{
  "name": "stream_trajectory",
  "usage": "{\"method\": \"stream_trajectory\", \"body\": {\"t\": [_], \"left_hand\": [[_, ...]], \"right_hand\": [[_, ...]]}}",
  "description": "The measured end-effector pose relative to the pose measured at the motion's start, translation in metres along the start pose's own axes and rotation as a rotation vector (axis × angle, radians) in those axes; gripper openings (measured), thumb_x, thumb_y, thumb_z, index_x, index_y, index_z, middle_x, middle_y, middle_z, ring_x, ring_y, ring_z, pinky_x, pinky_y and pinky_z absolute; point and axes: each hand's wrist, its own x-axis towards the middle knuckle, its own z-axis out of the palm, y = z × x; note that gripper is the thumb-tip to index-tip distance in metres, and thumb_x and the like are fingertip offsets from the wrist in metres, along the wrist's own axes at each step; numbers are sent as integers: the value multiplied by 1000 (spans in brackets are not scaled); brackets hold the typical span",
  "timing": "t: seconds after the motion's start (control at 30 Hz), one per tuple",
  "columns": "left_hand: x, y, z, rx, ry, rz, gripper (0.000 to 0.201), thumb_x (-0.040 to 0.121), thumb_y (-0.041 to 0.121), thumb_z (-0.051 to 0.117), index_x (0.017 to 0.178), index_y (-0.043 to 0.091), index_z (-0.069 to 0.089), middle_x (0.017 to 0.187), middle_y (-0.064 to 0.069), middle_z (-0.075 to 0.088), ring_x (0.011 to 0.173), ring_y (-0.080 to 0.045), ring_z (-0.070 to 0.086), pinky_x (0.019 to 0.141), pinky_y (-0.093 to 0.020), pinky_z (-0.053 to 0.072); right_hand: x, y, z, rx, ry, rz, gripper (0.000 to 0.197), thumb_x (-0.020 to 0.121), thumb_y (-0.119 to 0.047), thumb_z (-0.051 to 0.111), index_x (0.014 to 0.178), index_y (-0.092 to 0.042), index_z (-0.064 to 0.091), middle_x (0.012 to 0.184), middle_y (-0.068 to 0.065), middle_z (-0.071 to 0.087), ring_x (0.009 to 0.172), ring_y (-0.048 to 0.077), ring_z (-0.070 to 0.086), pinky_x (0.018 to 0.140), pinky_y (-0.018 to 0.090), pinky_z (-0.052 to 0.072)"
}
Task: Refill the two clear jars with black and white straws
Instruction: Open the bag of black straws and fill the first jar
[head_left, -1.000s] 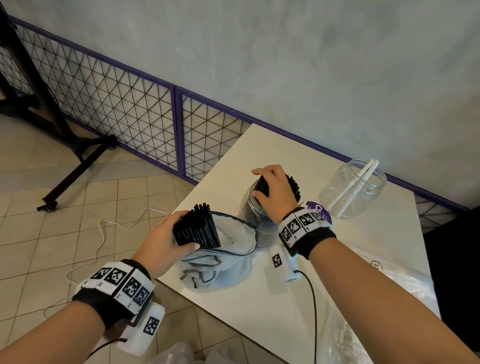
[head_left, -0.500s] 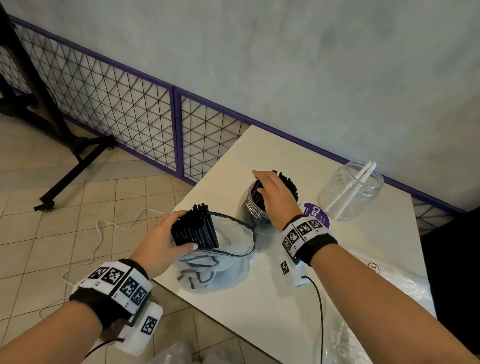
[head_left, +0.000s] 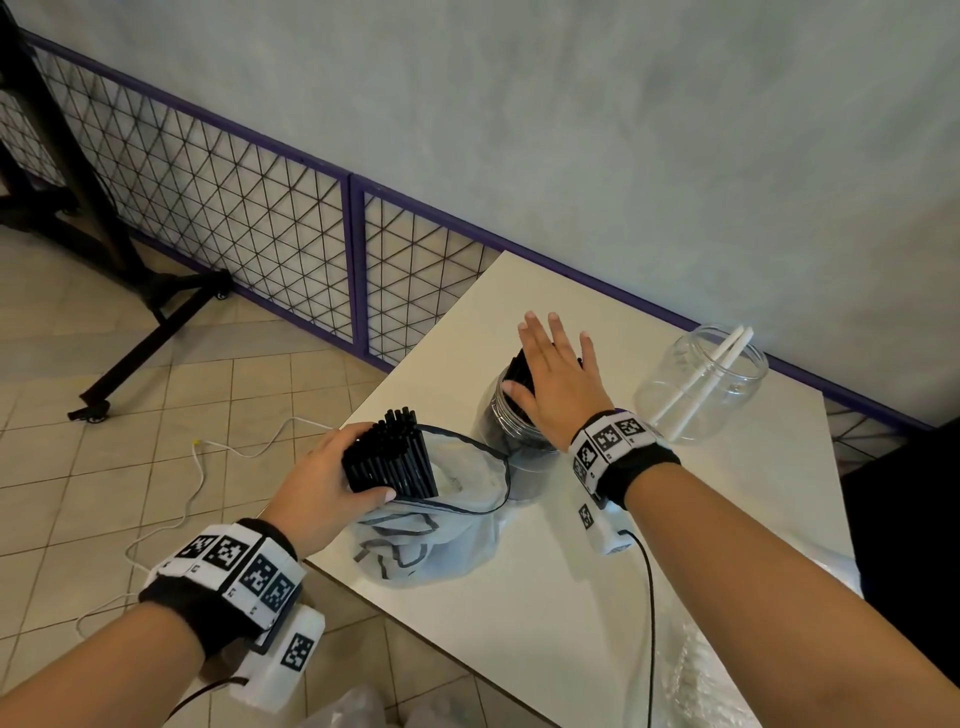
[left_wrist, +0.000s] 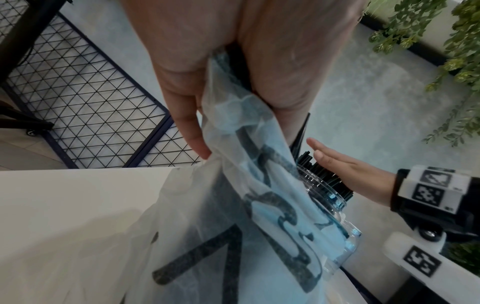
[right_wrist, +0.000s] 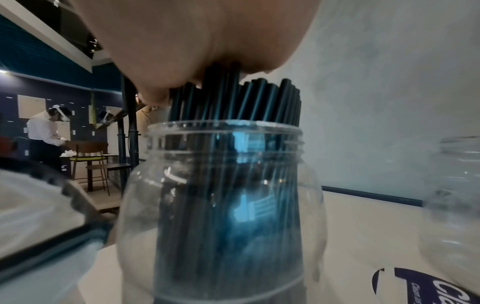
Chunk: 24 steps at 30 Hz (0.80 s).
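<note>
A clear jar (head_left: 506, 423) (right_wrist: 221, 216) on the white table (head_left: 571, 597) is packed with upright black straws (right_wrist: 233, 102). My right hand (head_left: 556, 379) lies flat on the straw tops, fingers straight and spread. My left hand (head_left: 322, 478) grips a bundle of black straws (head_left: 392, 457) standing in a thin white plastic bag (head_left: 431, 530) (left_wrist: 233, 236) at the table's left edge. A second clear jar (head_left: 704, 384) at the far right holds two white straws (head_left: 701, 379), leaning.
A purple-framed wire mesh fence (head_left: 234, 208) runs along the wall behind the table. A black stand base (head_left: 130, 312) and a white cable (head_left: 208, 467) lie on the tiled floor at left. Clear plastic wrap (head_left: 727, 649) sits at the table's near right.
My right hand has uncurled from around the straws in the jar and now lies flat on their tops. The left hand and its bundle have stayed put.
</note>
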Motion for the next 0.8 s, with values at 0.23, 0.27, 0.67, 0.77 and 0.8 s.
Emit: {"method": "stream_trajectory", "body": {"t": [0.23,0.27,0.67,0.77,0.8], "left_hand": [[-2,-2,-4,-17,17,-6,67,73,18,79,131,22,46,115,6,52,110,-12,48,97,-27,37],[-2,-2,-4,-20,17,-6,67,73,17,79,131,22,46,115,6,52,110,-12,49,97,-27,38],[-1,-4,-5,-7,18,-4,69,73,20,80,132,23,45,119,3,53,111,-14,50,96,-28,39],[-1,-2,-4,-15,17,-12,69,73,20,79,133,24,45,119,3,53,112,-14,50,99,-29,39],[-1,-2,-4,-17,17,-13,69,73,20,79,133,24,44,119,3,53,112,-14,50,100,-30,39]], "right_hand": [[14,1,0,10,-135,51,76,89,-69,19,151,-29,1,160,-4,-11,146,27,-10,115,57,2],[14,2,0,41,-139,79,74,88,-70,22,150,-33,3,160,-5,-7,147,28,-5,113,59,7],[10,3,5,166,129,117,44,96,-47,40,129,-19,51,134,3,47,125,25,38,100,42,33],[12,8,5,162,66,111,60,95,-53,35,145,-19,31,153,4,29,139,25,27,110,43,27],[12,9,5,184,70,119,65,95,-55,35,147,-17,25,155,6,23,141,25,24,113,43,25]]}}
